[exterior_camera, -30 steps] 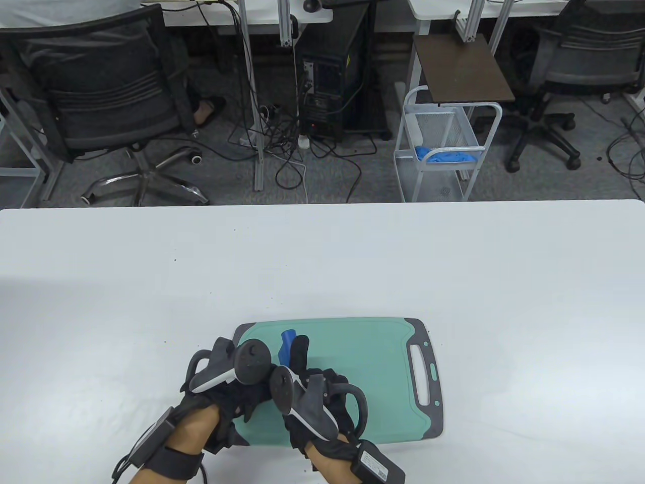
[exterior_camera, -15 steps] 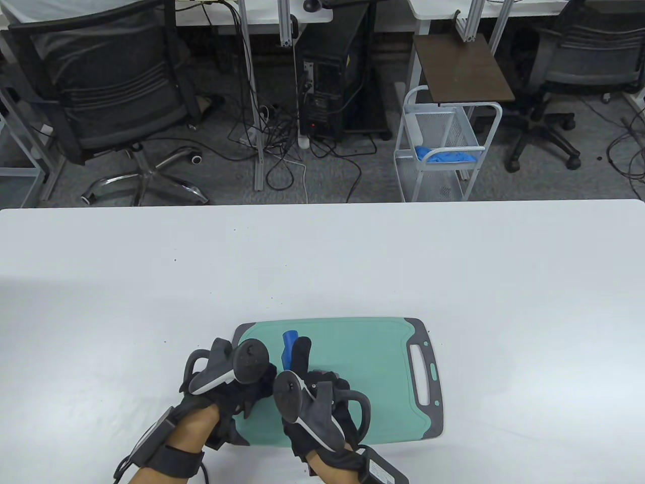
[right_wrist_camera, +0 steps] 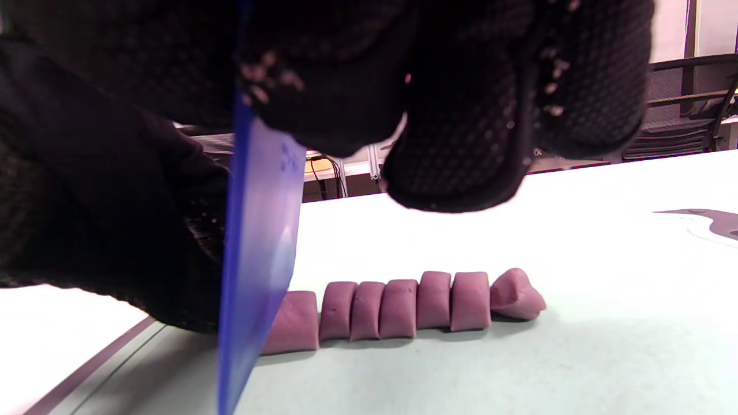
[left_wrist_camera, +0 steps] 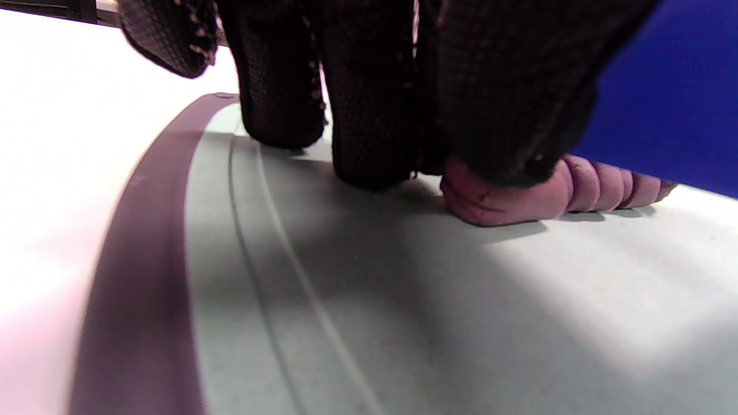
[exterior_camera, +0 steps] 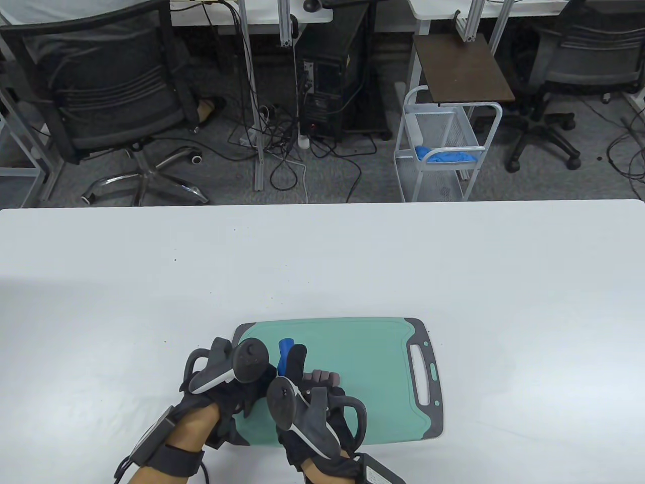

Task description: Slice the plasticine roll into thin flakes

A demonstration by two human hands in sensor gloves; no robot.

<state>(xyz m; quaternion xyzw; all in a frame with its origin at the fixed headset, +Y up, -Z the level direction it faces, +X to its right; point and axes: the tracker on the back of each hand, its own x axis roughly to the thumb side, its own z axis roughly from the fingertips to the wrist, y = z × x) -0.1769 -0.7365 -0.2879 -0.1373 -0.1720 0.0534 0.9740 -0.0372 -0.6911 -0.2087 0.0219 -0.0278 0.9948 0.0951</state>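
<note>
My left hand [exterior_camera: 229, 375] pins the plasticine roll [right_wrist_camera: 403, 305] on the cutting board [exterior_camera: 373, 363]; my right hand [exterior_camera: 307, 398] grips the blue blade [right_wrist_camera: 256, 253]. I'd press straight down, close to the last cut.

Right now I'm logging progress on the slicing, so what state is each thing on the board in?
Purple plasticine roll: lying on the board, partly cut into slices that stand side by side.
Blue plastic knife: upright, blade down at the roll's uncut end.
Green cutting board: flat on the white table.
Left hand: fingertips pressing the roll.
Right hand: grips the knife.
</note>
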